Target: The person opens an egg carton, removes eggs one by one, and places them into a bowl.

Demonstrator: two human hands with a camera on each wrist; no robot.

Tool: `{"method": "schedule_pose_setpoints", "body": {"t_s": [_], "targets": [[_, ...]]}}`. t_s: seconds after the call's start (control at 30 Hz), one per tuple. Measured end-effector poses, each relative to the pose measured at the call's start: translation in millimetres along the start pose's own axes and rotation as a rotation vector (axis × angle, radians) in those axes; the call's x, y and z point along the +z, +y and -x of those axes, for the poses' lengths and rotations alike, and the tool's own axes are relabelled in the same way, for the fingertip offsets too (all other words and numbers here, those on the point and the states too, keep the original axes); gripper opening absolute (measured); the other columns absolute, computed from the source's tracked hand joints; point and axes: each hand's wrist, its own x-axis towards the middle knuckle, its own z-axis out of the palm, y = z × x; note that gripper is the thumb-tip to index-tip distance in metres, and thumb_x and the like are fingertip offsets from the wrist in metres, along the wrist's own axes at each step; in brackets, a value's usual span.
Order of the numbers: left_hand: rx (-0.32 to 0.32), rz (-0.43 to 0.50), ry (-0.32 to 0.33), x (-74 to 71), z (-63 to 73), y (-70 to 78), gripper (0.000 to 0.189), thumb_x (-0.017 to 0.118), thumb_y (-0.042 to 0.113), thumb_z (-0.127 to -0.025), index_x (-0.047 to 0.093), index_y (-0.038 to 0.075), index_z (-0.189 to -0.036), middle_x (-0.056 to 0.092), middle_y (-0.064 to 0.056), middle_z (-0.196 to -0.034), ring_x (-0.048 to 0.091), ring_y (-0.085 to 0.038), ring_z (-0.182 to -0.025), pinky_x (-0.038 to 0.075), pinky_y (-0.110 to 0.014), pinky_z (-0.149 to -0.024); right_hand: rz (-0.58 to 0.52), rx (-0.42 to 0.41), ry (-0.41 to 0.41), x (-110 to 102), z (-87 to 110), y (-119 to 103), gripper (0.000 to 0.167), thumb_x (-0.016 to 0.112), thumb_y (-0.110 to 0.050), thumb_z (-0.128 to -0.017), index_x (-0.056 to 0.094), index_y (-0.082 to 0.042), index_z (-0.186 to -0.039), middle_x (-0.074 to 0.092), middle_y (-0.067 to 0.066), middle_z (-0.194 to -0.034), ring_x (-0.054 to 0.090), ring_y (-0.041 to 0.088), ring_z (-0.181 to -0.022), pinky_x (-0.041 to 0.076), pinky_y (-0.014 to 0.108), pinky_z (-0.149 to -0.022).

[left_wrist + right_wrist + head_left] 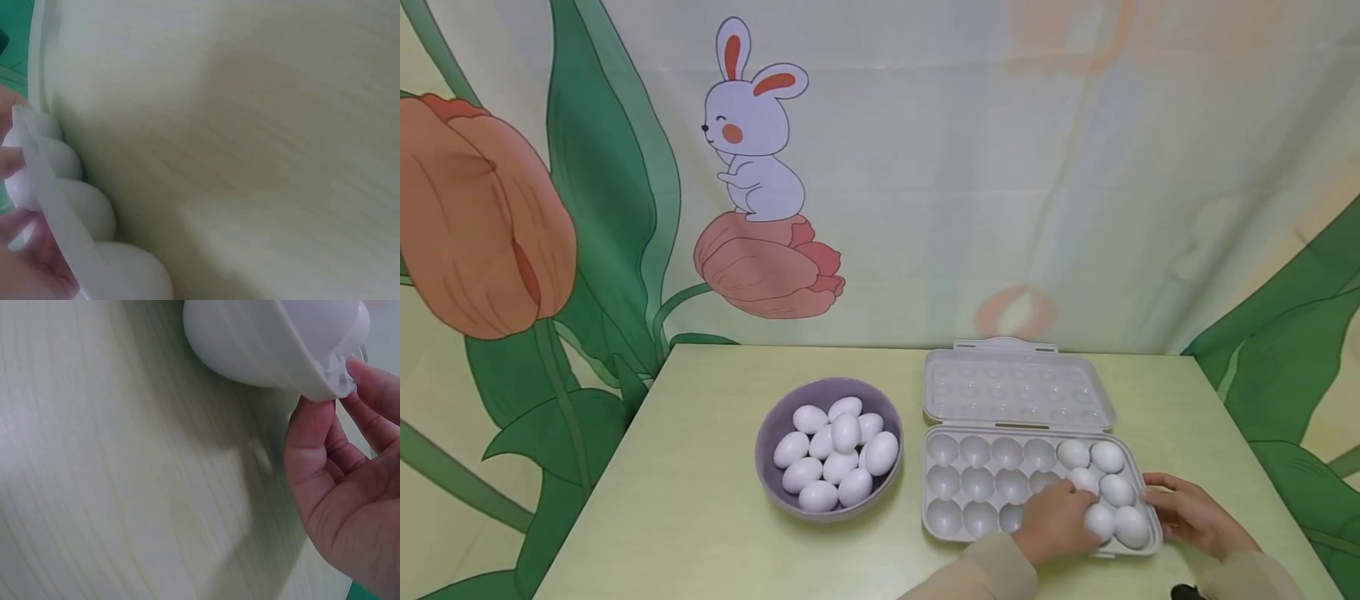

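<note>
A grey lidded egg tray (977, 462) lies unfolded on the table, white eggs (1107, 457) filling cups at its right end. My left hand (1056, 523) reaches over the tray from the front, its curled fingers and thumb around an egg (1084, 481) in the middle row. Seen from the left wrist, those fingers (9, 161) bracket a white egg (24, 187) beyond the tray's rim (53, 206). With thumb and fingers, my right hand (1198, 517) pinches the tray's right edge; the right wrist view shows that grip on the rim (322, 390) from close by.
A purple bowl (765, 479) heaped with white eggs (838, 467) stands left of the tray. The tray's lid (1018, 387) lies folded back toward the curtain (910, 208). A small black object (1186, 592) shows at the bottom edge near the right sleeve.
</note>
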Motion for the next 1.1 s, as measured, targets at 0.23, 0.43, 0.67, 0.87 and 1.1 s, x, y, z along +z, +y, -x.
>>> {"method": "schedule_pose_setpoints", "body": {"t_s": [0.23,0.43,0.67,0.87,1.1], "targets": [[-0.061,-0.03,0.022,4.6,-1.0,7.8,0.03,0.066,0.05,-0.064,0.061,0.035,-0.089,0.049,0.013,-0.08,0.045,-0.003,-0.064,0.03,-0.019,-0.048,-0.008,-0.014,-0.032,-0.9,0.5,0.1,0.011,0.055,-0.023,-0.086,0.054,-0.033,-0.091,0.06,-0.007,-0.085,0.056,0.009,-0.077,0.048,0.028,-0.067],[-0.071,-0.015,0.045,5.9,0.3,6.5,0.038,0.068,0.052,-0.062,0.061,0.037,-0.096,0.051,0.014,-0.082,0.048,-0.002,-0.067,0.031,-0.018,-0.049,-0.028,-0.01,-0.03,-0.7,-0.5,-0.3,0.012,0.056,-0.022,-0.085,0.054,-0.03,-0.094,0.061,-0.006,-0.086,0.057,0.01,-0.077,0.048,0.029,-0.067],[-0.067,0.079,0.032,0.6,1.8,1.5,0.04,0.067,0.053,-0.063,0.062,0.035,-0.098,0.051,0.014,-0.084,0.047,0.001,-0.072,0.031,-0.015,-0.053,0.034,0.007,0.019,1.2,0.4,-4.8,0.02,0.059,-0.021,-0.082,0.054,-0.02,-0.102,0.061,-0.003,-0.083,0.058,0.012,-0.074,0.048,0.03,-0.065],[-0.132,0.259,0.012,-12.5,2.4,-7.1,0.038,0.07,0.052,-0.06,0.063,0.031,-0.092,0.051,0.014,-0.079,0.044,0.002,-0.071,0.031,-0.014,-0.056,0.116,0.035,0.053,1.7,1.2,-9.6,0.029,0.061,-0.019,-0.08,0.053,-0.011,-0.107,0.061,-0.001,-0.08,0.058,0.014,-0.073,0.048,0.03,-0.064],[-0.21,0.531,0.012,-43.8,-6.9,-18.4,0.039,0.073,0.045,-0.062,0.065,0.024,-0.093,0.056,0.011,-0.079,0.046,0.002,-0.07,0.036,-0.013,-0.059,0.185,0.061,0.037,0.4,2.7,-15.4,0.047,0.06,-0.017,-0.079,0.042,0.002,-0.118,0.059,0.0,-0.079,0.056,0.014,-0.07,0.048,0.029,-0.063]]}}
